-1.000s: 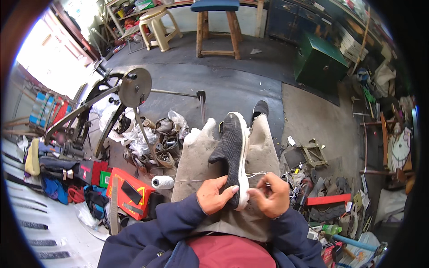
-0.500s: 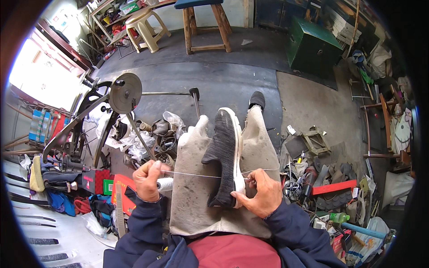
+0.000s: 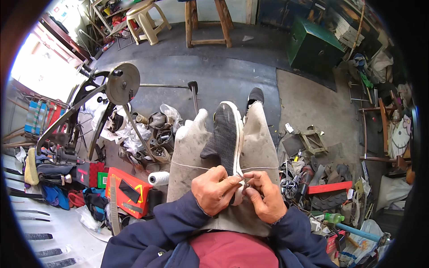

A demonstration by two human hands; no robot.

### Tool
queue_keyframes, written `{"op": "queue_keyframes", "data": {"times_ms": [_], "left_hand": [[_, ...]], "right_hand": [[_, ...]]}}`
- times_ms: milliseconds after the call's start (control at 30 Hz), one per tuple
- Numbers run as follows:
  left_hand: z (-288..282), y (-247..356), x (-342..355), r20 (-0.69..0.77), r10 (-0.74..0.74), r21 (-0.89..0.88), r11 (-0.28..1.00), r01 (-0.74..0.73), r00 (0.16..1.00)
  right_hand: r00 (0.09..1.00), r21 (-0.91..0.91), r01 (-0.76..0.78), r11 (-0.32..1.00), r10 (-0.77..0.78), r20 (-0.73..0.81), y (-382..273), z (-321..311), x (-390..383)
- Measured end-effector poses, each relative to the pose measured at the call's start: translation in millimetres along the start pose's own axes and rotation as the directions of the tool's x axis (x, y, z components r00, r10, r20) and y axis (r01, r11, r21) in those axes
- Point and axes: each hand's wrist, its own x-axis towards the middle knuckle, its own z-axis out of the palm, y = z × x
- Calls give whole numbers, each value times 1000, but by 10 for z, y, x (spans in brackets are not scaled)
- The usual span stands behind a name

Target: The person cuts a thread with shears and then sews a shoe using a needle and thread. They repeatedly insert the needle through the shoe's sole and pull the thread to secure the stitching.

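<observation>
A dark grey knit sneaker with a white sole lies lengthwise on the stained grey cloth over my lap, toe away from me. At its heel, my left hand is closed, pinching white thread between thumb and forefinger. My right hand is closed against the right side of the heel, touching the sole; whatever small thing its fingertips grip is too hidden to name. The thread stretches across the cloth on both sides of the shoe. A white thread spool lies just left of my lap.
A black cast-iron machine stands front-left. Bagged footwear, a red box with a dark phone on it and tools and scraps crowd both sides. A plastic stool, wooden stool and green metal chest stand beyond.
My left hand swung out leftward pulling the thread, then came back to the heel. My right hand stays at the heel, its fingers now more bunched around the thread's place there.
</observation>
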Motion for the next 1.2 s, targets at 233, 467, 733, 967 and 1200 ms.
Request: {"op": "queue_keyframes", "data": {"times_ms": [233,467,733,967,1200], "left_hand": [[13,-75,-21,-14,-34,-62,998,33,999],[46,-112,-11,-44,-174,-178,970,163,984],[40,-136,-14,-56,-200,-227,957,182,978],[57,-157,-23,-51,-198,-257,950,179,979],[30,-143,-45,-8,-245,-237,942,236,970]], "right_hand": [[999,-377,-7,926,-11,-46,-34,-103,168],[998,-492,62,868,-44,47,-94,-229,189],[816,699,558,447,-141,-560,336,-1485,3],[586,346,359,867,80,-807,380,-1268,-178],[984,-343,72,936,-122,-126,159,-56,174]]}}
